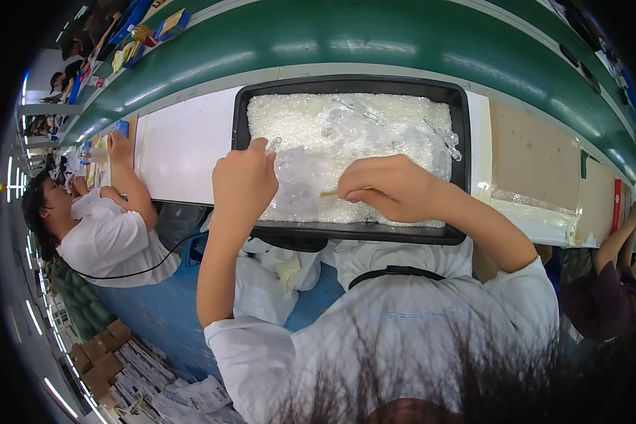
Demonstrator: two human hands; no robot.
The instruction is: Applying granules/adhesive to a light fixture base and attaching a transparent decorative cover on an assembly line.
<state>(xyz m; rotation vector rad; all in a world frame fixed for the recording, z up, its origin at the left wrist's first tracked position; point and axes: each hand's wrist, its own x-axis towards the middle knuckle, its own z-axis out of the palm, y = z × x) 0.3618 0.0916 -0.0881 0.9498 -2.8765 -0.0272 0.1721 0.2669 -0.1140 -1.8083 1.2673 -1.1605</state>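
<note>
In front of me a black rectangular tray (461, 169) is filled with glittering clear-white granules (290, 113). My left hand (244, 178) is closed at the tray's left side, its fingertips pinching a small clear piece (274, 144). Over the middle, my right hand (392, 187) is closed around a thin tan stick (328, 193) that points left. Between both hands a translucent, film-like patch (298, 177) lies on the granules; I cannot make out exactly what it is. More clear shaped pieces (454, 146) rest in the granules by the right wall.
A green shelf edge (346, 42) runs behind the tray. White board (184, 141) covers the table on the left, brown cardboard (537, 152) on the right. A co-worker (113, 233) sits at left; another person's arm (618, 240) shows at right. White plastic bags (265, 286) hang below the tray.
</note>
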